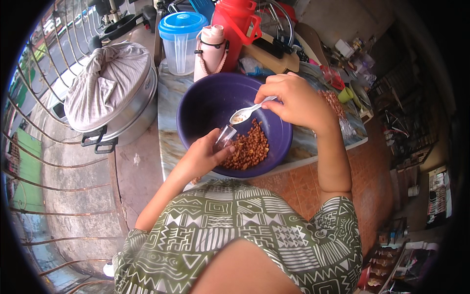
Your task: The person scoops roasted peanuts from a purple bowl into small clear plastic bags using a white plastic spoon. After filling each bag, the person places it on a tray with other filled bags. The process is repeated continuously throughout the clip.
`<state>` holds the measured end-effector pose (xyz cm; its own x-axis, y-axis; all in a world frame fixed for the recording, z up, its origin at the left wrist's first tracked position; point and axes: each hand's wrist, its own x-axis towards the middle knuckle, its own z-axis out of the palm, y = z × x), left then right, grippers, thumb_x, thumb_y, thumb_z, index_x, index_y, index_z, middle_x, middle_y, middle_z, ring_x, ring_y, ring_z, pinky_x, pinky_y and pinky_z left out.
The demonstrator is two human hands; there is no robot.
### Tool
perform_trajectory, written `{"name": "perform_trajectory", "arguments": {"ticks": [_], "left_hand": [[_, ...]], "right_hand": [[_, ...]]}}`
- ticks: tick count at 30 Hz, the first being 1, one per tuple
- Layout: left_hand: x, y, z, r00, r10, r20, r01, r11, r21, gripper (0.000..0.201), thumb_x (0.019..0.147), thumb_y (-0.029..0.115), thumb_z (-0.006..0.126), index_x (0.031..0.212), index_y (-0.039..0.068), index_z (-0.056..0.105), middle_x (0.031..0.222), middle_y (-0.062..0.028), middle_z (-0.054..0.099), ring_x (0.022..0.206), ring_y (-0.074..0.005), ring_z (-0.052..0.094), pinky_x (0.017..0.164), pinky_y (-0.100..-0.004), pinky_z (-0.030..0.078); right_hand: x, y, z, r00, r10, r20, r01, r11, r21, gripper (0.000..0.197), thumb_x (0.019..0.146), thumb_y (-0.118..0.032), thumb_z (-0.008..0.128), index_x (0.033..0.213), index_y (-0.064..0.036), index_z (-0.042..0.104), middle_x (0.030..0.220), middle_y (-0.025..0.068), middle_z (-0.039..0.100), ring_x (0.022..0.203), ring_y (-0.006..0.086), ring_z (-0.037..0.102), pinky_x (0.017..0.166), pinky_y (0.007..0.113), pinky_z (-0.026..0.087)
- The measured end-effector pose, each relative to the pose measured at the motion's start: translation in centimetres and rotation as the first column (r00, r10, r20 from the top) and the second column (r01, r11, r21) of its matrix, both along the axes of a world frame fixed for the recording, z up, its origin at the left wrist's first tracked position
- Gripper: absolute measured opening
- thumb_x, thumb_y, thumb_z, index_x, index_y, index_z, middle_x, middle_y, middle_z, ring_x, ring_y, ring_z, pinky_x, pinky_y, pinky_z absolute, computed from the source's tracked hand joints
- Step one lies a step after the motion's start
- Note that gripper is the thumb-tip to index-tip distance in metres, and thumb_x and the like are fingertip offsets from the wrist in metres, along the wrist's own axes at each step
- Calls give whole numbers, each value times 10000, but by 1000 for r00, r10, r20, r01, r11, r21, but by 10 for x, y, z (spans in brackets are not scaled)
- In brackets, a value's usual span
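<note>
A purple bowl (203, 98) stands on the marbled tabletop, with a heap of reddish-brown peanuts (252, 149) in its near right part. My left hand (204, 153) is closed around a small clear plastic tube (225, 137), held tilted over the bowl with its mouth up. Between the thumb and fingers of my right hand (298, 100) is the handle of a white plastic spoon (243, 114). The spoon's bowl is just above the tube's mouth, with a few brownish bits in it. Whether anything lies inside the tube I cannot tell.
Behind the bowl stand a pink bottle (210, 51), a clear container with a blue lid (182, 46) and a red jug (236, 29). A large cloth-covered pot (115, 93) is at left. More peanuts in a clear bag (333, 105) lie right of my right hand.
</note>
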<state>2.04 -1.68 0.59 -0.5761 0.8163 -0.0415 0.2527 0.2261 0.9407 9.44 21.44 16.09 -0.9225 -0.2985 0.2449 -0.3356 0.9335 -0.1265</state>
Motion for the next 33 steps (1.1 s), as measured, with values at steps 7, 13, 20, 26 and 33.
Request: {"name": "perform_trajectory", "arguments": {"ticks": [7,13,20,26,33], "left_hand": [[8,1,-1,989,-49,142,21,981,191,195,979,187,670,1051,44,559,776,21,550,709,-46,487,636,-251,431],[9,-2,-3,970,-66,232,9,971,237,156,982,141,664,1063,63,556,797,66,528,700,-18,450,607,-220,396],[8,-1,-7,982,-22,189,-19,977,211,194,964,169,691,1041,31,578,747,32,527,691,-45,431,610,-246,403],[9,0,-3,986,-31,165,-5,977,214,235,966,199,691,1079,26,580,751,21,552,695,-62,453,630,-261,420],[6,-1,-2,986,-42,164,24,994,109,266,960,194,695,1120,21,571,798,-13,591,719,-62,491,676,-264,454]], "right_hand": [[-21,65,-135,895,-128,428,205,969,-138,164,792,-88,766,947,-57,723,928,135,699,926,314,675,816,400,515],[-10,42,-167,711,23,703,280,907,-314,160,827,-77,762,986,-69,743,918,63,743,880,164,690,792,325,523],[-7,66,-156,698,166,697,250,855,-454,177,830,-106,767,1000,-60,756,849,43,736,791,119,663,742,293,504],[-5,76,-108,747,210,631,257,784,-565,176,857,-99,748,1019,-29,741,912,31,740,867,83,656,801,273,511],[-13,62,-34,855,149,496,137,859,-494,166,859,-102,744,1009,-31,740,969,44,737,955,116,664,884,292,508]]}}
